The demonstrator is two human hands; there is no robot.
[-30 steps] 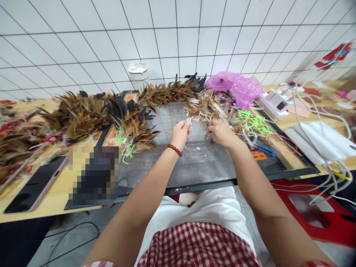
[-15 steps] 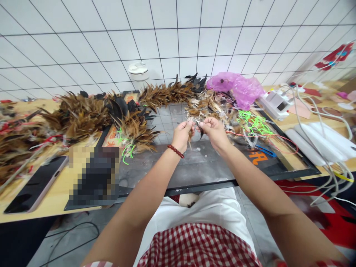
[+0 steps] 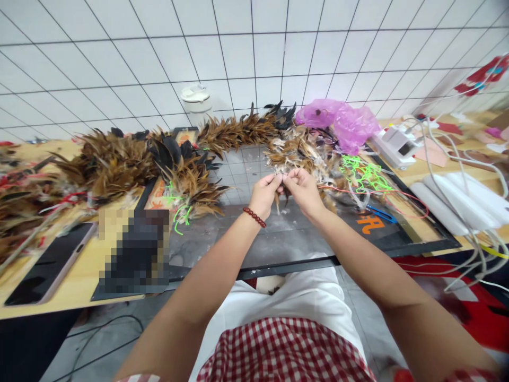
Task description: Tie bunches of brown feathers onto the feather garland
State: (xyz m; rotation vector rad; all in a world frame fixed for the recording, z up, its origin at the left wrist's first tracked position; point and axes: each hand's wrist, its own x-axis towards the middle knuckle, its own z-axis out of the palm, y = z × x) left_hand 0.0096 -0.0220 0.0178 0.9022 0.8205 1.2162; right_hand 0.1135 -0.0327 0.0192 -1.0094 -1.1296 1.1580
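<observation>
When compared with one second ago, note right hand (image 3: 304,191) shifted from beside feather pile (image 3: 299,150) to left hand (image 3: 264,195). Observe both pinching small feather tuft (image 3: 278,206) above glossy panel (image 3: 292,239), near pile. Judge work as passed from reaching to two-handed handling.

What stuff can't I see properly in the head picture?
All in the head view:
Tops of the held feathers: hidden by the left hand and right hand.
Whatever is under the pixelated patch: the big squares blur it.
Inside the purple bag: crumpled plastic hides it.
The far-left feather pile: cut off by the left edge.
</observation>
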